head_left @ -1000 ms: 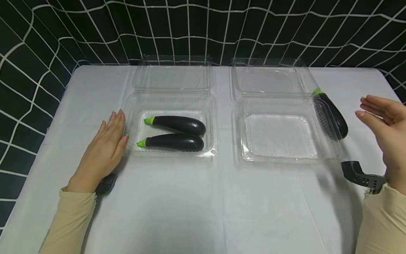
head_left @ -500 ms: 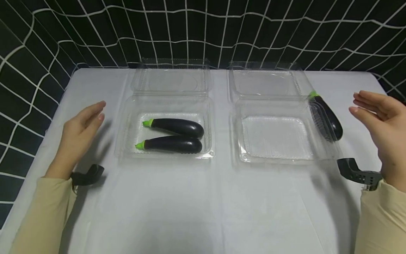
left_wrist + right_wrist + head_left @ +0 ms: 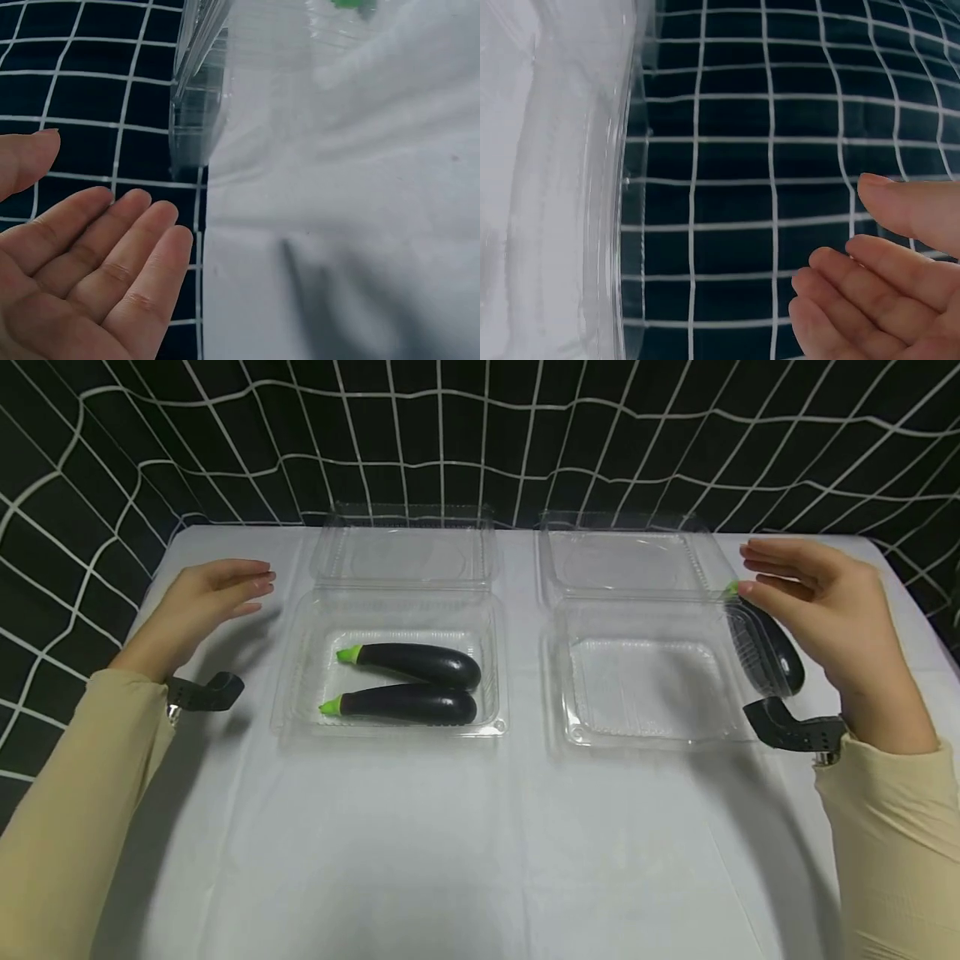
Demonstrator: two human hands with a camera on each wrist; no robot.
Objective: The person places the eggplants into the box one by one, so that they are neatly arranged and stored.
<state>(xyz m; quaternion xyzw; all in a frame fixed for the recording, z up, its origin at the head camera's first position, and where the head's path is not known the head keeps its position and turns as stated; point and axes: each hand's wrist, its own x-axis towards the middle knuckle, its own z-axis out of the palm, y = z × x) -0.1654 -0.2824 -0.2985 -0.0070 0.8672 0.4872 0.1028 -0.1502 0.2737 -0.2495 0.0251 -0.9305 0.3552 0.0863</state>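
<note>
My left hand (image 3: 202,606) hovers left of the left clear plastic clamshell box (image 3: 397,614), its fingers relaxed and nothing in its grasp. Two dark eggplants (image 3: 423,664) with green stems lie side by side in that box. Over the right side of the second clear clamshell box (image 3: 637,693), my right hand (image 3: 832,618) is raised with fingers extended and holding nothing. Beneath it on the table lies another eggplant (image 3: 783,656), partly seen through the box wall and partly hidden by the hand. Both wrist views show bare, uncurled fingers (image 3: 120,270).
Both boxes have their lids (image 3: 405,552) folded back, away from me. A white cloth covers the table (image 3: 465,843). Behind it hangs a dark cloth with a white grid (image 3: 480,435). Each wrist carries a black camera mount (image 3: 798,731).
My left hand has lifted off the left box's side and moved up and left. The right hand has shifted left and away from me, over the lone eggplant. The eggplants stay put.
</note>
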